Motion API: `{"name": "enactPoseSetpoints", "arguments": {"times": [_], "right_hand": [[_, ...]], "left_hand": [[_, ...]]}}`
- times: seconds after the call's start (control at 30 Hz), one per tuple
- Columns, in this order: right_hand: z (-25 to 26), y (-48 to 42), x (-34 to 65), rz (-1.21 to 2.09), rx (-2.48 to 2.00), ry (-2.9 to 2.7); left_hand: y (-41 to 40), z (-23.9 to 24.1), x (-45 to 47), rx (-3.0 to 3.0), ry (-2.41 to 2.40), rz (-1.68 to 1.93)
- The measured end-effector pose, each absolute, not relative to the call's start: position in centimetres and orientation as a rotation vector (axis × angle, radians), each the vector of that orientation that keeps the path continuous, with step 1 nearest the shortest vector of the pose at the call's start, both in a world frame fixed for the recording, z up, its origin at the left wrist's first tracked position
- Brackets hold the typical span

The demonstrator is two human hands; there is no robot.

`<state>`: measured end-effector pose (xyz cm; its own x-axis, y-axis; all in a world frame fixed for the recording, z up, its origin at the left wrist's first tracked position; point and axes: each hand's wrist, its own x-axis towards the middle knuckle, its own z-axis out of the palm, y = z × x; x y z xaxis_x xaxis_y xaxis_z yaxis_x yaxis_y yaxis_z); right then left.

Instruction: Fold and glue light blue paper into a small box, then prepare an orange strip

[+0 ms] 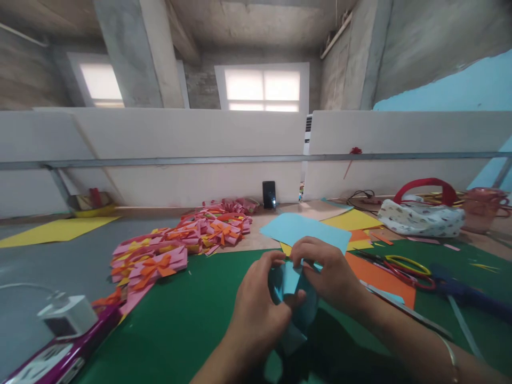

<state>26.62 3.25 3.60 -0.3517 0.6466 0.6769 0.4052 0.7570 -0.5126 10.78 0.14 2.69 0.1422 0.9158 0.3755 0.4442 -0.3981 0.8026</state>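
- Head view, counts: two hands, one folded blue paper between them, one flat blue sheet just beyond, one orange sheet, one pair of scissors, one phone.
- Left hand: fingers curled nearly closed, thumb and fingertips pinching the folded blue paper from the left.
- Right hand: also curled tight, fingertips pinching the same piece at its top edge; thin bangle on the wrist.
- Folded blue paper is held just above the green mat, near centre; creased, angular flaps.
- Pile of pink paper bows with orange centres lies to the left, pleated; too many to count.
- Scissors have looped yellow and red handles; the phone stands upright against the white partition.
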Motion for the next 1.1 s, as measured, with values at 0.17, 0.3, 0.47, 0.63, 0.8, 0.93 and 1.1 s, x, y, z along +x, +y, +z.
{"name": "enactPoseSetpoints", "arguments": {"times": [0.17,0.3,0.47,0.63,0.8,0.93,1.1], "right_hand": [[4.0,3.3,27.0,0.34,-0.7,-1.97],[4.3,3.2,27.4,0.407,-0.652,-1.953],[4.5,3.3,27.6,0.485,-0.589,-1.913],[4.2,3.6,27.5,0.264,-0.595,-1.986],[4.0,3.6,27.3,-0.141,-0.522,-2.097],[4.0,3.8,27.5,-0.444,-0.527,-2.096],[3.7,4.3,27.8,-0.581,-0.486,-2.096]], "left_hand": [[0.5,3.5,9.5,1.636,1.065,1.272],[0.9,3.7,8.7,1.582,0.89,1.281],[0.8,4.0,8.8,1.529,1.125,1.135],[0.9,3.8,9.3,1.373,0.946,1.047],[1.2,3.1,9.8,1.262,0.985,1.171],[1.3,2.5,10.1,1.238,0.994,1.208],[1.6,1.8,10.3,1.244,0.977,1.263]]}}
